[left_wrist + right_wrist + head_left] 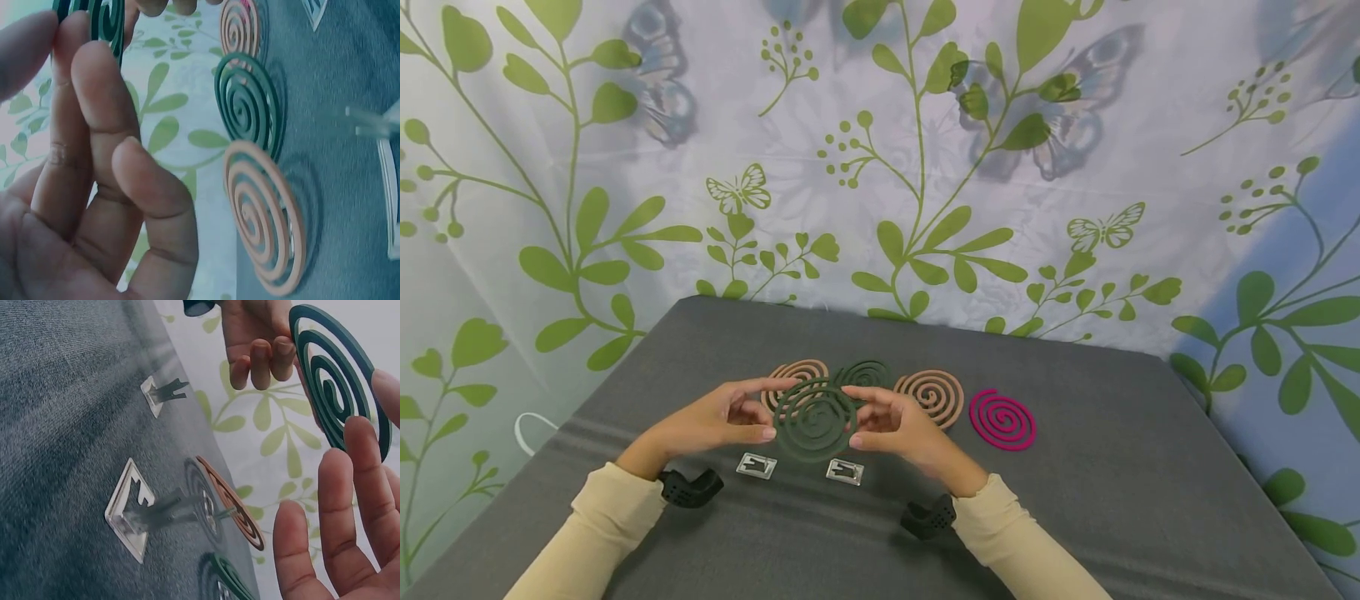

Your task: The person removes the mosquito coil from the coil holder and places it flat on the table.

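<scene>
A dark green mosquito coil (817,419) is held up above the table between both hands. My left hand (715,419) pinches its left edge between thumb and fingers. On the opposite edge, the thumb and fingers of my right hand (904,429) grip it. The right wrist view shows the coil (337,409) tilted, its spiral face visible, with the other fingers of the right hand (350,531) spread below it. Beneath the hands, two small metal coil stands, a left one (756,466) and a right one (846,472), lie on the grey cloth with upright prongs.
Behind the hands is a row of coils: a tan one (808,367), a green one (863,375), another tan one (931,397) and a pink one (1002,420). They cover part of the grey tabletop (1112,467). A leaf-patterned curtain (850,233) hangs behind the table.
</scene>
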The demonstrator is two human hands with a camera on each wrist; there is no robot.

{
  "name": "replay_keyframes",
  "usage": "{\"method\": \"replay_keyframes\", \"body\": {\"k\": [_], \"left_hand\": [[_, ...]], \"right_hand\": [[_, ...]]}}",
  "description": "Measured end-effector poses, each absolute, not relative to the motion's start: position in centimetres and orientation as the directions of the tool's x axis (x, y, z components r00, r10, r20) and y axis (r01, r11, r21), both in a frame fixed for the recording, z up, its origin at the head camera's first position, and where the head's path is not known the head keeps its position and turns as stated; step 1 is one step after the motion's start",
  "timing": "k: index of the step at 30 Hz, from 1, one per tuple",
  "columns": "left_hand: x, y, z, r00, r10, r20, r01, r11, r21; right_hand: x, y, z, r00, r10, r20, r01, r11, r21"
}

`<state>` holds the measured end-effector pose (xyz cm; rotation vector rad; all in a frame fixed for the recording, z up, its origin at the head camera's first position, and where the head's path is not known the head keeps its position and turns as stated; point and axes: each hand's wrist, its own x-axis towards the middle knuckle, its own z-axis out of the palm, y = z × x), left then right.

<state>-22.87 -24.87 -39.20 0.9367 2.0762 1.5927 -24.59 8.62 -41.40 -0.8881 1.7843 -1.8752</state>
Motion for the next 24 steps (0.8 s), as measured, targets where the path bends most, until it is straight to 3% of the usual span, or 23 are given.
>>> {"method": "replay_keyframes", "body": {"k": [13, 24], "left_hand": [[-22.5, -22.1, -39.0, -0.739, 0.654, 0.164, 0.314, 0.119, 0.942], [-23.1, -19.8, -39.0, -0.756, 0.634, 0.166, 0.328, 0.146, 0.933]], "right_hand": [[-25.0, 11.4, -41.3, -0.694, -0.694, 0.192, -0.159, -0.113, -0.981], [-24.8, 13.0, -40.9, -0.725, -0.668, 0.168, -0.142, -0.094, -0.985]]}}
